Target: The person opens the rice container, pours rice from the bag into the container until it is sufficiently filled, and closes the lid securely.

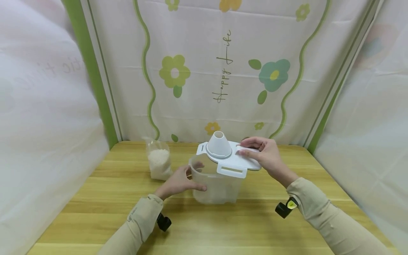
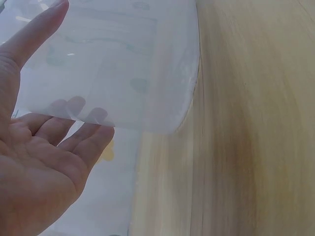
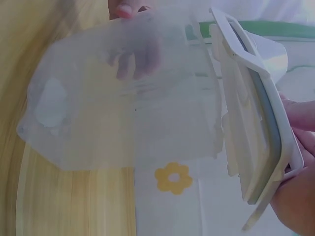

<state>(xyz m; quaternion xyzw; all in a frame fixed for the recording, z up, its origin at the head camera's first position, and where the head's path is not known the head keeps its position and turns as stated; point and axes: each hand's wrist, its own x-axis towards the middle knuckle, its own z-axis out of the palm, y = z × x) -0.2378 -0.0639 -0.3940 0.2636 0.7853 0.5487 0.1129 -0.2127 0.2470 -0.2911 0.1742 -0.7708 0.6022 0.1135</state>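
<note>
A translucent plastic container (image 1: 216, 189) stands on the wooden table. My left hand (image 1: 180, 182) holds its left side, thumb at the front and fingers behind; in the left wrist view, fingertips (image 2: 101, 118) show through the cloudy wall. A white lid (image 1: 243, 159) with a cone-shaped spout (image 1: 219, 146) is over the container, off to the right, leaving the left part of the mouth uncovered. With thumb and fingers, my right hand (image 1: 264, 156) pinches the lid at its right part. In the right wrist view, the lid's underside (image 3: 241, 113) is apart from the container's rim.
A clear bag of white grains (image 1: 159, 163), looking like rice, stands on the table (image 1: 127, 205) behind and left of my left hand. Printed fabric curtains (image 1: 197, 106) enclose the back and both sides.
</note>
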